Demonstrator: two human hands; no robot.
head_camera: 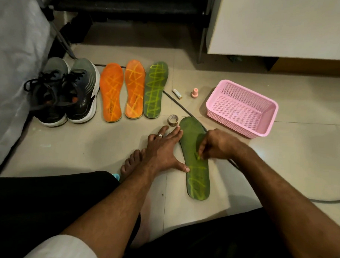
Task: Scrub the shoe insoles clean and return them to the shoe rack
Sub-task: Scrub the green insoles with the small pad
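Observation:
A green insole point(197, 180) lies on the tiled floor in front of me, its lower half covered in yellow-green scribbles. My left hand point(162, 148) presses flat on the floor with its thumb on the insole's left edge. My right hand point(216, 144) rests on the insole's middle, fingertips pinched on a small yellow-green item that I cannot identify. Further back lie three more marked insoles in a row: two orange insoles point(111, 92) point(134, 89) and a second green insole point(155, 89).
A pair of dark sneakers point(64, 92) stands left of the insoles. A pink perforated basket point(241, 108) sits at the right. A tape roll point(172, 120), a battery point(177, 93), a pink cap point(195, 93) and a dark cable point(177, 104) lie nearby. A black rack point(131, 7) stands behind.

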